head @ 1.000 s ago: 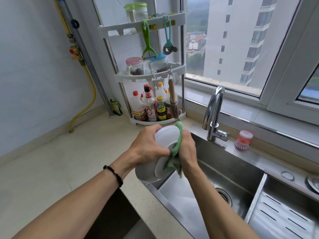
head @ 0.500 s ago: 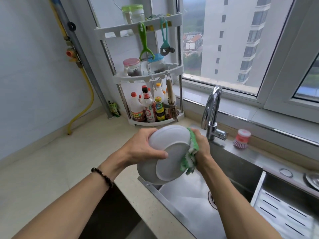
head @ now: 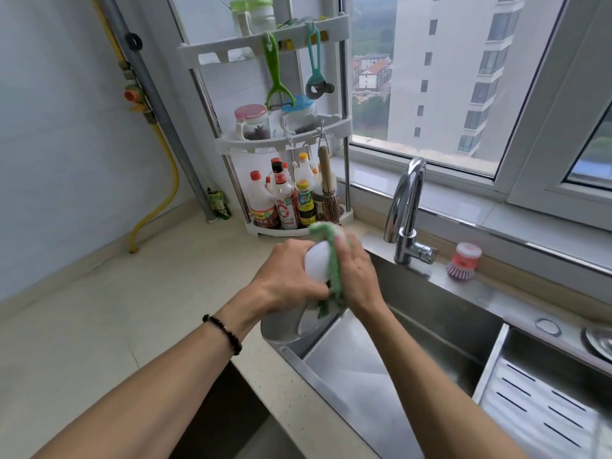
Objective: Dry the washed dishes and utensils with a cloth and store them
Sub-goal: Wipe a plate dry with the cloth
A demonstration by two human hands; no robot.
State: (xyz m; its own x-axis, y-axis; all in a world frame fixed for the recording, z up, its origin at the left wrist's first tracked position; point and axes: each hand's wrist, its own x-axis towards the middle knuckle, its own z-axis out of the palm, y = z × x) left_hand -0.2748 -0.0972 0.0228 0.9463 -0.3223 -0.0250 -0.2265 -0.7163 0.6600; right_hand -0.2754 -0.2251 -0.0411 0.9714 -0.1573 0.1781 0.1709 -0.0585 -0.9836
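— Looking down over the sink (head: 440,329): where's the dish?

— Held edge-on above the sink's left rim, the white bowl (head: 316,263) is pinched between both hands, its rim running up and away from the camera.

— Who's got it?

— The left hand (head: 286,279) has fingers curled tight around the bowl's outer side. The right hand (head: 356,274) presses the green cloth (head: 332,270) flat against the opposite face, fingers together.

— Next move?

— Probably a wipe along that rim line, cloth sliding on the right side.

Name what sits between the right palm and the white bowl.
The head view shows a green cloth pressed between the right hand and the white bowl.
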